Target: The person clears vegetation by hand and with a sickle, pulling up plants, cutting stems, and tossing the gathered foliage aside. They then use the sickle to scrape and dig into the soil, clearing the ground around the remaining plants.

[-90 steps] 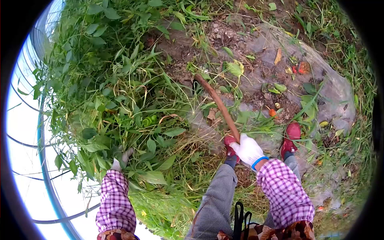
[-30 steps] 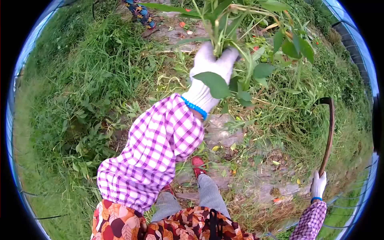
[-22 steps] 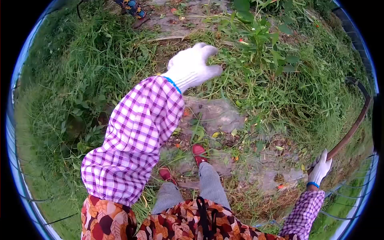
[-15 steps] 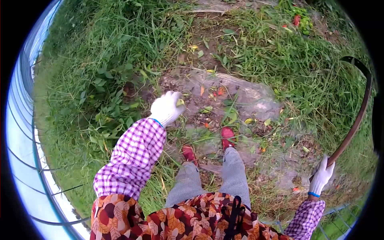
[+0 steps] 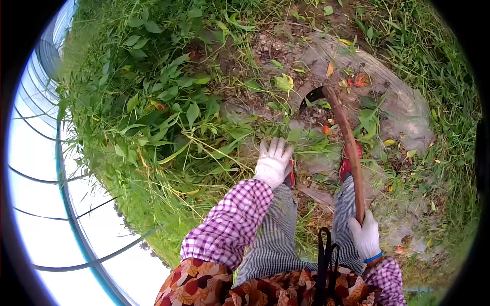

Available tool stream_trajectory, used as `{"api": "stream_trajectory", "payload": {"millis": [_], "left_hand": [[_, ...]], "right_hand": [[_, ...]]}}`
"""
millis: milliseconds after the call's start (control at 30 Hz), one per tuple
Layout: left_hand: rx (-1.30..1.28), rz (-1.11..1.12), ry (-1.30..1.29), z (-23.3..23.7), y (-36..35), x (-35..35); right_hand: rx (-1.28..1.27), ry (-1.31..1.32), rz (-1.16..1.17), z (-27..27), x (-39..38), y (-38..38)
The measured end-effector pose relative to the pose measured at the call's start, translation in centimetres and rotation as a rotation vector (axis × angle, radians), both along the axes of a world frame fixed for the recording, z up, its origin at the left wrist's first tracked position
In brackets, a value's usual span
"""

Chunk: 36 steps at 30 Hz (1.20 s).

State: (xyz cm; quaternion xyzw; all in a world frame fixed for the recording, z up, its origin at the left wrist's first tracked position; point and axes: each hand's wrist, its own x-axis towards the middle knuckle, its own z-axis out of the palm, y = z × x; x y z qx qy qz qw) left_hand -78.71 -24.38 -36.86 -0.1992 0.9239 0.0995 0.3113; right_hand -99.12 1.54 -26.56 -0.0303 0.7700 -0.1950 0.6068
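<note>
In a white glove, my left hand (image 5: 274, 162) has its fingers spread and holds nothing, near my left shoe and the edge of the green plants (image 5: 189, 112). My right hand (image 5: 366, 235), also gloved, is wrapped round the lower end of a sickle's long wooden handle (image 5: 348, 148). The sickle's dark curved blade (image 5: 312, 97) points left over the soil, ahead of my feet. Small red pieces (image 5: 357, 80) and a yellow-green leaf (image 5: 285, 82) lie on the ground beyond the blade.
Red shoes (image 5: 351, 159) are under me on soil partly covered by a greyish sheet (image 5: 403, 109). Tall grass (image 5: 444, 76) grows at the right. A curved frame with pale panels (image 5: 46, 204) runs along the left.
My right hand has brought the sickle inward from the far right to before my legs. My left hand has come down toward my shoes, its fingers now spread. The view has shifted left.
</note>
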Motion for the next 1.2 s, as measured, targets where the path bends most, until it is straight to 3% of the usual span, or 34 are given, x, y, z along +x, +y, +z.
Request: {"api": "stream_trajectory", "payload": {"millis": [100, 167, 200, 233, 267, 300, 367, 433, 567, 633, 700, 733, 833, 1000, 1200], "left_hand": [[-0.094, 0.054, -0.223, -1.4, -6.4, 1.7], [-0.182, 0.095, -0.478, -0.5, -10.2, 5.5], [-0.201, 0.109, -0.758, 1.5, -12.3, 5.9], [-0.096, 0.3, -1.038, 2.8, -14.7, 7.7], [-0.1, 0.524, -1.113, 2.7, -16.7, 13.0], [-0.181, 0.391, -1.166, 5.3, -16.9, 14.5], [-0.154, 0.169, -1.424, 5.7, -18.3, 19.5], [-0.243, 0.189, -1.294, 5.7, -19.0, 25.0], [-0.454, 0.22, -0.652, 2.9, -21.9, 36.3], [-0.338, 0.333, -0.806, 4.6, -21.9, 33.6], [-0.289, 0.397, -0.867, 3.9, -22.3, 36.2], [-0.07, 0.659, -0.477, 2.3, -22.7, 40.5], [0.207, 0.82, -0.194, 1.3, -21.4, 40.3], [-0.174, 0.488, -0.771, 4.1, -16.9, 31.8], [-0.317, 0.43, -0.736, 1.7, -22.5, 33.4]], "right_hand": [[-0.016, 0.012, 0.122, -1.6, 2.1, -0.2], [0.008, -0.007, 0.149, -2.3, 2.8, -1.4], [-0.002, 0.013, 0.185, -2.8, 3.2, -1.9], [-0.012, 0.032, 0.22, -3.3, 3.7, -2.4], [-0.007, 0.029, 0.23, -3.7, 4.1, -3.0], [-0.04, 0.011, 0.274, -4.2, 4.5, -3.8], [-0.078, -0.004, 0.324, -5.4, 5.6, -5.9], [-0.128, -0.059, 0.359, -6.2, 7.4, -8.5], [-0.194, -0.108, 0.439, -8.4, 12.4, -13.6], [-0.156, -0.205, 0.47, -9.7, 14.9, -16.7], [-0.22, -0.228, 0.459, -11.0, 18.4, -18.5], [-0.237, -0.241, 0.451, -11.6, 20.2, -19.2], [-0.218, -0.334, 0.429, -12.4, 23.9, -21.6], [-0.204, -0.32, 0.509, -13.7, 28.3, -21.2], [-0.15, -0.576, 0.303, -13.4, 27.6, -22.3]]}}
